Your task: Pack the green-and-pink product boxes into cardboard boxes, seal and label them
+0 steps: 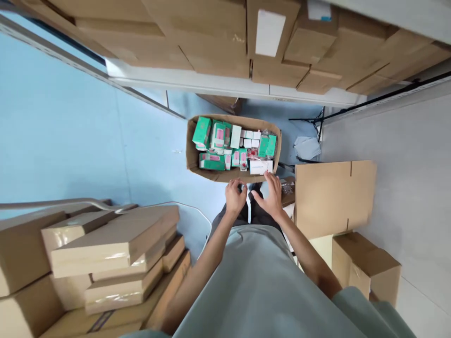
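A brown cardboard carton [192, 162] with an open top stands in front of me. Inside lie several green boxes with pink panels [219, 136], plain green boxes [267, 146] and small white boxes [251, 142]. One long white box [260, 167] rests along the near right side. My left hand [235, 197] is at the carton's near wall, fingers loosely bent, thumb apart, holding nothing visible. My right hand [271, 196] has its fingers apart at the near right rim, fingertips close to the long white box; whether they touch it I cannot tell.
A shelf [232, 83] loaded with cardboard cartons [211, 37] spans the far side. Stacked flat cartons [116, 234] stand at left, with a pale hose [70, 203] across them. To the right are a cardboard sheet [333, 197], another carton [366, 263] and a thin black stand [320, 123].
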Demonstrator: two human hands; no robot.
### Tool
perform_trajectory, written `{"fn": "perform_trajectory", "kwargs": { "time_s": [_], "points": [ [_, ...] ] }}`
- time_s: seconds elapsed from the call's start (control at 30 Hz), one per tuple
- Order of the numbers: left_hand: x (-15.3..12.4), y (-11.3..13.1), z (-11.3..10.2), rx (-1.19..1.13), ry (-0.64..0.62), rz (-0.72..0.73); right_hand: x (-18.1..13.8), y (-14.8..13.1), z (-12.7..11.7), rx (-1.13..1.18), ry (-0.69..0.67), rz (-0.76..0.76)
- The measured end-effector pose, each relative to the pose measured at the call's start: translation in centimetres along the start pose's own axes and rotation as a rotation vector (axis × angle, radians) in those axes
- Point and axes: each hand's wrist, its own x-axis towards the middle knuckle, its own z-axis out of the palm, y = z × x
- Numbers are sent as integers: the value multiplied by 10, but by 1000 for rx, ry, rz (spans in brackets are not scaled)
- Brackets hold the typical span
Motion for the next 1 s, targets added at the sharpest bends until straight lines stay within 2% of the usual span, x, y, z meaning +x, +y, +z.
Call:
{"fn": "perform_trajectory", "kwargs": {
  "time_s": [0.1,0.2,0.33,0.5,0.63,0.77,0.9,1.0],
  "points": [
    [36,-31,15,-35,-49,-124,45,6,20,-82,-138,20],
    [71,-75,29,-57,-100,-278,93,18,58,-147,-222,7],
    [116,-139,46,-92,-146,-480,148,36,128,-221,-290,-18],
    [172,-213,75,-190,-185,-660,196,61,227,-256,-387,-57],
    [212,-264,111,-275,-171,-747,222,91,300,-233,-445,-84],
    [241,-311,148,-354,-161,-789,236,131,361,-244,-505,-102],
    [259,-352,171,-367,-133,-807,236,169,406,-246,-560,-116],
    [263,-375,183,-360,-126,-822,221,190,429,-257,-611,-95]
  ]
}}
